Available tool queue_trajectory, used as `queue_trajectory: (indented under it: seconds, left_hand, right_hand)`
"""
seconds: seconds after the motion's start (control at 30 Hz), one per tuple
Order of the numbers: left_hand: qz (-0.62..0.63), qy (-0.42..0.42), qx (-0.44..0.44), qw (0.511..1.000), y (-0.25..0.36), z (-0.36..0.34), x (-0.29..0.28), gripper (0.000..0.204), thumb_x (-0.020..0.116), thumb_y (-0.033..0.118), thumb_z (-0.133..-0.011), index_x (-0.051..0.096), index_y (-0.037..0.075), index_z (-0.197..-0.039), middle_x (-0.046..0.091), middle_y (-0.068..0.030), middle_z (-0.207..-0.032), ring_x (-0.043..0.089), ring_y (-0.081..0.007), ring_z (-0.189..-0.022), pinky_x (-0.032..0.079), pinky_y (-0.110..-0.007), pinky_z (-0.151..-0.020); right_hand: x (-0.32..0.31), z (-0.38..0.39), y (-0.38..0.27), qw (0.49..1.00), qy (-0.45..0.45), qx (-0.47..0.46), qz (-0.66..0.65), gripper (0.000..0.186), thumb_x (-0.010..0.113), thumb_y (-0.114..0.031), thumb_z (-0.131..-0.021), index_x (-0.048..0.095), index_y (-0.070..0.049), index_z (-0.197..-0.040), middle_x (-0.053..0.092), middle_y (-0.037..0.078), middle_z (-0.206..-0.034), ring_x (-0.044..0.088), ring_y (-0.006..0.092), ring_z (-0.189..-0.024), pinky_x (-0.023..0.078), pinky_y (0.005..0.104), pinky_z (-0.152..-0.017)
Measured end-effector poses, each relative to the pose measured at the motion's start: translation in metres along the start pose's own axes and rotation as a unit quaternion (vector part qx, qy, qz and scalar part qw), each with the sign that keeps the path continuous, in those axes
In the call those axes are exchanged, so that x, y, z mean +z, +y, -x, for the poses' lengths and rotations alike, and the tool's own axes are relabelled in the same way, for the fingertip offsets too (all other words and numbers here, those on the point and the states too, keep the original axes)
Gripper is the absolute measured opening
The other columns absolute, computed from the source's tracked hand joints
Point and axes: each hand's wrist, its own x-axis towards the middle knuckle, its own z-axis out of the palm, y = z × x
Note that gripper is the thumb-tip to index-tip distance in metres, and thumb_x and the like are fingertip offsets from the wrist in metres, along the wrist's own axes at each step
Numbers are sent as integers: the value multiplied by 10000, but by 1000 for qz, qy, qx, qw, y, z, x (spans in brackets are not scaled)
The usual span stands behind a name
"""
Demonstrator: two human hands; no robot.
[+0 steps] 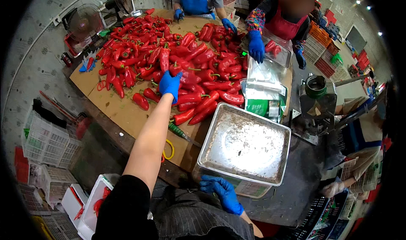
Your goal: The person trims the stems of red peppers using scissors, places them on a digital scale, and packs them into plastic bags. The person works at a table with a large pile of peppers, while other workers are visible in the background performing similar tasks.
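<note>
My left hand (170, 87), in a blue glove, reaches out over a heap of red peppers (203, 56) on the brown cardboard. Its fingers are closed at the lower end of one long red pepper (164, 60), whose stem points away from me; the fingertips are partly hidden. Close to my body, my right hand (222, 192), also gloved in blue, is empty with its fingers loosely apart. It hangs beside the near edge of a shallow metal tray (245, 144), which rests on a clear box and holds only dark smudges and small bits.
A green-handled knife (179, 132) and yellow-handled scissors (168, 150) lie left of the tray. Green and silver bags (264, 98) are behind it. A scale (315, 92) stands to the right. Across the table, two people with blue gloves (256, 47) work. Crates (48, 134) stand at left.
</note>
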Motion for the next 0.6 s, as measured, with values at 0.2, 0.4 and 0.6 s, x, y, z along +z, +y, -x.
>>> queue_trajectory:
  seconds: [0.2,0.4,0.6]
  left_hand:
    - [367,-131,-25,921,4,71,-37,386,656,234,-790,530,50,-1105,593,-65,-994,576,-172,-874,470,-313,-744]
    - [471,-319,22,822,41,203,-98,460,590,108,-830,418,40,-1252,525,-90,-1171,515,-211,-1073,448,-312,-873]
    - [379,-359,38,852,42,262,-125,556,623,27,-778,383,27,-1280,457,-106,-1268,472,-232,-1138,400,-340,-952]
  right_hand:
    - [6,6,-12,998,-8,-29,52,358,448,-190,-920,478,38,-1194,582,138,-1074,567,195,-951,446,310,-849]
    - [12,-2,-21,998,-26,-35,-45,489,420,-345,-922,426,23,-1245,556,148,-1121,569,207,-950,449,329,-850]
    - [33,-8,-32,961,-108,31,-252,565,430,-337,-918,268,19,-1327,519,158,-1129,578,179,-879,493,243,-711]
